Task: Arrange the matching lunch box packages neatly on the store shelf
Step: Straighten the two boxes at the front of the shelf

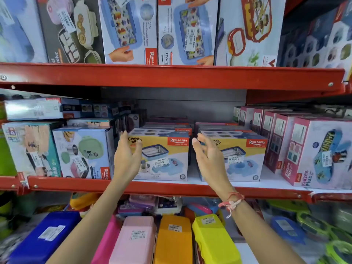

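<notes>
- Plastic lunch boxes, pink [133, 239], orange [174, 239] and yellow [213, 241], lie lowest, below the red middle shelf [171, 188].
- Two matching Crunchy Bite lunch box packages stand on that shelf: left one [162, 159], right one [240, 159], a gap between them.
- Left hand [126, 155] is raised at the left package's left edge, grip apart, holding nothing.
- Right hand [206, 155], a red thread on its wrist, is raised before the gap, grip apart.
- Pink Kidzee Plus boxes [322, 155] stand right of the pair.

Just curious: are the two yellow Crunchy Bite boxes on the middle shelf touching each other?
Apart. The head view shows a clear gap between the left Crunchy Bite box and the right Crunchy Bite box.
</notes>
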